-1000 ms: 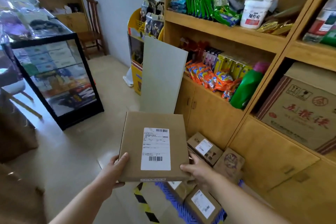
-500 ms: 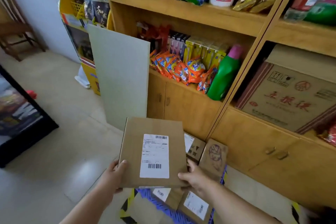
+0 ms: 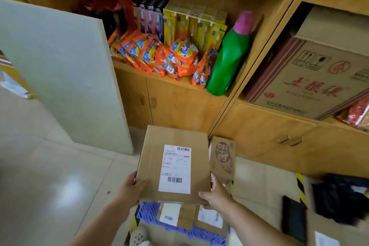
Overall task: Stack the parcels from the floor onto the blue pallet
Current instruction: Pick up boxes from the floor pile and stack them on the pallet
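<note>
Two hands hold one flat parcel (image 3: 173, 164) above the blue pallet (image 3: 148, 212).

Head view: the left hand (image 3: 130, 190) and right hand (image 3: 216, 193) each grip a near corner, thumbs on top (white label facing up). Two labelled parcels (image 3: 175, 215) lie on the pallet below; another (image 3: 222, 158) stands just beside. The wooden shelf (image 3: 179, 84) behind holds orange sachets (image 3: 157, 54) and a green bottle (image 3: 229, 60).

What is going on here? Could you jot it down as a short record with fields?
held item: flat cardboard parcel with white shipping label
left hand: holds the parcel's near left corner
right hand: holds the parcel's near right corner
blue pallet: below the held parcel
already on pallet: labelled parcels
behind: wooden shelf unit with green bottle
</note>
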A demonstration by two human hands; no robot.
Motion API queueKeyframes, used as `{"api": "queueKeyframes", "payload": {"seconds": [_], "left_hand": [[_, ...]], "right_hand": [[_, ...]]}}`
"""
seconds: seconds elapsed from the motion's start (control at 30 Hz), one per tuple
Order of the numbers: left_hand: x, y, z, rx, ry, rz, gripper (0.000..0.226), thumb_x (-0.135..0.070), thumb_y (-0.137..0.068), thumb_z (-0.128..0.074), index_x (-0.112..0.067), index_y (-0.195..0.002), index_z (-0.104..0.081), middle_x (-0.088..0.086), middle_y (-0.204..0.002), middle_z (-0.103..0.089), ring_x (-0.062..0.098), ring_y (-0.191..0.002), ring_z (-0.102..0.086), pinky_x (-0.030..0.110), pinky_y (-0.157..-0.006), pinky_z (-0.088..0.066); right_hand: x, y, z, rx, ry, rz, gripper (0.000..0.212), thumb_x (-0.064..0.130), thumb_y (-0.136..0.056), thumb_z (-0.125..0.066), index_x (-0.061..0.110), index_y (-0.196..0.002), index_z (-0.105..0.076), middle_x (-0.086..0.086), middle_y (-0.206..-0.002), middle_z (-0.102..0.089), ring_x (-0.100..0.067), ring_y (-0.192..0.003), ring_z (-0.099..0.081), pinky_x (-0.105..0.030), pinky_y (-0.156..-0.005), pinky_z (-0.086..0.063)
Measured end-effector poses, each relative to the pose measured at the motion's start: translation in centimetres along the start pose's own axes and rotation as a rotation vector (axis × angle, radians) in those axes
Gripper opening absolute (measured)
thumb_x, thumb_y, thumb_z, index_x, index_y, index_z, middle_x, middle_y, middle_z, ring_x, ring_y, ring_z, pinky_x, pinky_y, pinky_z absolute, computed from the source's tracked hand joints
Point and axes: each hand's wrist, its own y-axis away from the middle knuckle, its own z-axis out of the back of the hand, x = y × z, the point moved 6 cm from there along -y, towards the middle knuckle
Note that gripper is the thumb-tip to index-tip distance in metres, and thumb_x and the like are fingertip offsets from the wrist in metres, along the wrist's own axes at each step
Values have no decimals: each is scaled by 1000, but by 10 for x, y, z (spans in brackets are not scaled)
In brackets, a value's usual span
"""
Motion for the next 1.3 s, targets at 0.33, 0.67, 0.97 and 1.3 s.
{"api": "queueKeyframes", "payload": {"seconds": [0.33,0.67,0.97,1.3], "left_hand": [[10,-159,-48,170,-242,71,36,-13,-96,-49,-17,-132,-44,5,-92,-54,20,-72,-52,30,-62,-43],[60,-321,-120,205,-381,65,36,-17,-96,-47,-24,-130,-46,4,-105,-57,27,-97,-58,43,-88,-51],[91,-397,-172,212,-367,-32,43,-10,-94,-43,-38,-127,-43,-1,-98,-61,26,-88,-61,36,-74,-49],[106,-432,-193,196,-402,-132,41,-10,-96,-43,-32,-131,-43,4,-101,-63,40,-90,-63,43,-74,-54]], "right_hand": [[-30,-117,-14,-131,23,-80,100,3,-81,-67,27,-152,-1,-2,-150,-37,-22,-114,-54,-18,-61,-48],[-76,-276,-11,-181,-48,0,104,-3,-67,-80,18,-150,-22,-2,-147,-35,-20,-135,-36,-30,-107,-39],[-105,-353,-2,-387,232,88,80,2,-85,-59,32,-148,-21,-7,-144,-26,-21,-136,-31,-29,-113,-30],[-115,-388,0,-692,922,165,88,24,-38,-91,21,-121,-63,-13,-96,-64,-32,-84,-63,-42,-66,-54]]}}
